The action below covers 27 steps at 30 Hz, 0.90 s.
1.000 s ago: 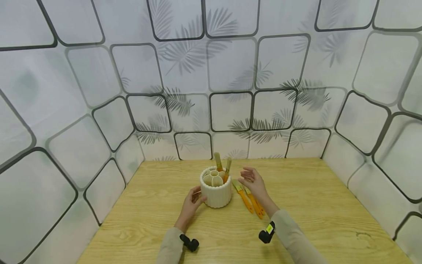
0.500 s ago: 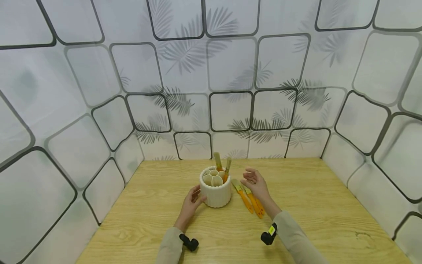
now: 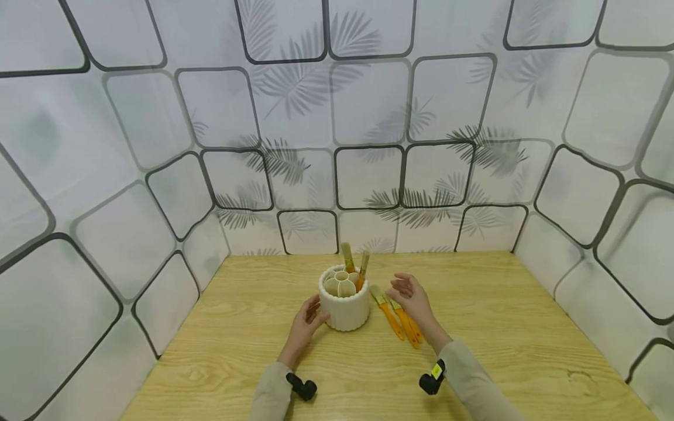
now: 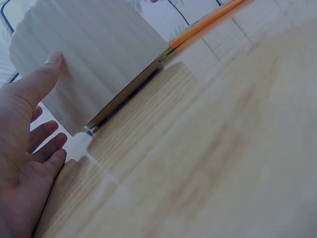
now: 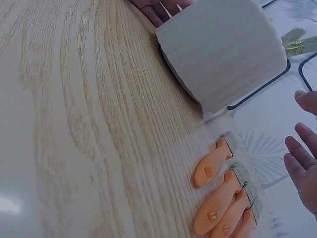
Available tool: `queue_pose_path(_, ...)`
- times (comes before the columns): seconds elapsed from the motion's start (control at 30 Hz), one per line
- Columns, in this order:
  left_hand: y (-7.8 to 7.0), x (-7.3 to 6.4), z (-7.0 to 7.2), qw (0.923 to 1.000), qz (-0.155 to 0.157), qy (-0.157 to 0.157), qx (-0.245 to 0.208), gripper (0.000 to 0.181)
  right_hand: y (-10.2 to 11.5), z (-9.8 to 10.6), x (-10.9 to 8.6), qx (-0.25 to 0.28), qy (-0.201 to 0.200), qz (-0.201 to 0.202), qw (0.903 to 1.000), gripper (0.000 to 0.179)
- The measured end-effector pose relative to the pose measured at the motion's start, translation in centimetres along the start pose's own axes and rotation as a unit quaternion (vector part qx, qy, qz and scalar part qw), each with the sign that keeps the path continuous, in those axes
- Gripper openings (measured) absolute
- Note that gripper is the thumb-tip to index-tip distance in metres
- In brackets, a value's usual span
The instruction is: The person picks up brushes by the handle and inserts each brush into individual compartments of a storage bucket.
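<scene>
A round white ribbed holder (image 3: 344, 313) stands upright on the table, with petal-shaped compartments inside. Two paintbrushes (image 3: 347, 257) stand in its right and back compartments, bristles up. My left hand (image 3: 306, 324) is at the holder's left side; in the left wrist view its thumb touches the ribbed wall, while the other fingers lie loosely beside it. My right hand (image 3: 415, 301) hovers right of the holder, fingers relaxed and holding nothing. Under and beside it lie several more paintbrushes (image 3: 392, 321) with orange handles; the right wrist view shows their handle ends (image 5: 213, 210) side by side.
The light wooden table (image 3: 237, 351) reaches back to a patterned curtain (image 3: 368, 175) that also closes in the left and right sides. Black wrist cameras (image 3: 302, 387) are strapped to both beige sleeves (image 3: 474, 377).
My right hand has drifted slightly to the right and down, away from the holder. The left hand, the holder and the brushes stay where they were.
</scene>
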<state>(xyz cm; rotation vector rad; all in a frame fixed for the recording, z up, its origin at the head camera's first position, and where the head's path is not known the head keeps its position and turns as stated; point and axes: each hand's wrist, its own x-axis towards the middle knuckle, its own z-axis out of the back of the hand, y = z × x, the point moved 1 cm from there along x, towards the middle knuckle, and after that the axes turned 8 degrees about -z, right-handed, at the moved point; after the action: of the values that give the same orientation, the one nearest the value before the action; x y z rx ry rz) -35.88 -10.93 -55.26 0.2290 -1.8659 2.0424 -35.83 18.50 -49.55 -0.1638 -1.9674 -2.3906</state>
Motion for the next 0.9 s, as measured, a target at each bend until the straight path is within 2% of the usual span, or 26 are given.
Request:
queue_pose_path(0.17,0.2,0.1,0.0,1.0,0.005,-0.004,-0.001,0.066,-0.1,0.3,-0.2,-0.005,0.003,0.0,1.0,0.051)
queue_pose_path(0.37,0.1,0.1,0.0,1.0,0.007,-0.003,-0.002,0.065,-0.1,0.6,-0.6,-0.038,-0.011,0.002,0.9992,0.047)
queue_pose_path(0.53,-1.3,-0.1,0.0,0.9997,0.0,0.003,-0.024,0.061,0.0,0.7,-0.6,-0.048,-0.033,0.003,0.9983,0.044)
queue_pose_path(0.67,-2.7,-0.4,0.0,0.9996,-0.006,0.013,-0.023,0.058,0.0,0.8,-0.7,-0.049,-0.041,0.008,0.9979,0.042)
queue_pose_path(0.9,-2.7,-0.5,0.0,0.9997,-0.005,0.014,-0.021,0.059,-0.4,1.1,-0.7,-0.056,-0.053,0.001,0.9971,0.04)
